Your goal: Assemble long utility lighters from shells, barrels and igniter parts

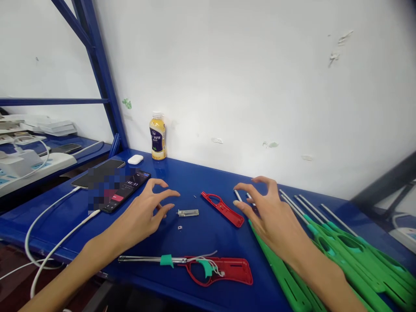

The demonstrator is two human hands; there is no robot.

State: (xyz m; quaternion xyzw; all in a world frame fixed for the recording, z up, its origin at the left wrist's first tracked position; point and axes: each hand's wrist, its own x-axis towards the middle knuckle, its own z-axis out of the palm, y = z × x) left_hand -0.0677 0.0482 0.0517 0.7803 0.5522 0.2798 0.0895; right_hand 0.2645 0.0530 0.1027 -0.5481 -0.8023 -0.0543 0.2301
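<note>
My left hand hovers over the blue table with its fingers apart and nothing in it. Just right of its fingertips lies a small clear lighter fuel tank, with a tiny metal piece below it. My right hand, fingers curved and spread, is empty beside a red handle half-shell. Nearer the front edge lies an opened long-nosed lighter with a red shell, a metal barrel, white wires and a teal trigger. Another teal piece sits around its barrel.
Several green long-nosed lighters lie at right, partly under my right forearm. At left are a lit phone, a dark phone, white cables and a white earbud case. A yellow bottle stands against the wall.
</note>
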